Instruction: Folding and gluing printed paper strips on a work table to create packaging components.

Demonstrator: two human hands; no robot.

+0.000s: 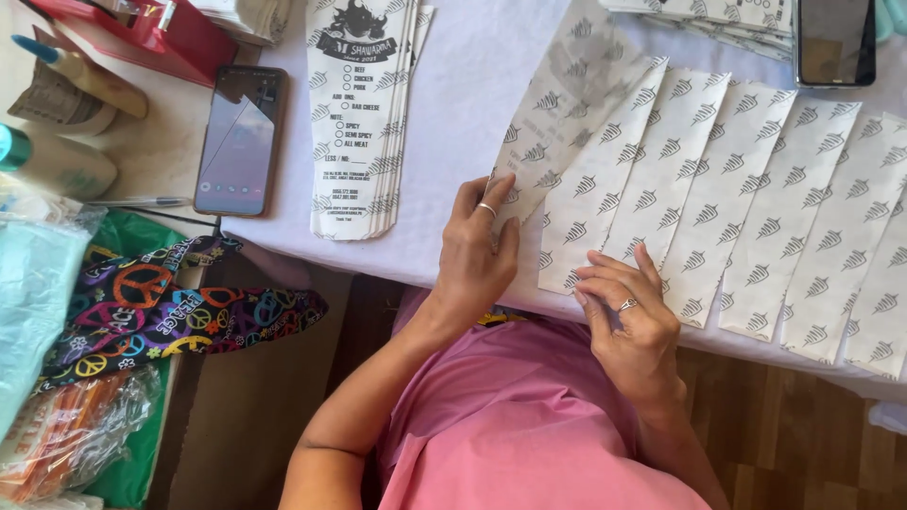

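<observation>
Paper sleeves, long and narrow with a small repeated leaf-like print, lie fanned in an overlapping row (718,189) across a white-covered surface (463,94), each one running from the near edge up and away from the person, tilted slightly to the right. The leftmost sleeve (567,104) is the one in play: it slants over the row's left end, its long axis running from the left hand up and to the right, and the left hand (477,250) pinches its lower corner between thumb and fingers, a ring showing on one finger. The right hand (628,312) sits just beside it, lower and to the right, fingers curled loosely with the fingertips pressing on the near ends of the next sleeves in the row (it presses rather than grips, as far as can be seen). The left hand is the nearer of the two to the slanted sleeve. Further left on the surface lies a neat stack of sleeves (364,113) printed side up, with tick-box lines. Beyond that, a dark phone (241,140) rests on a paler counter, near a pen (142,201) and bottles (57,165). A second phone (835,40) lies at the top right. The person wears a pink top (529,416).
</observation>
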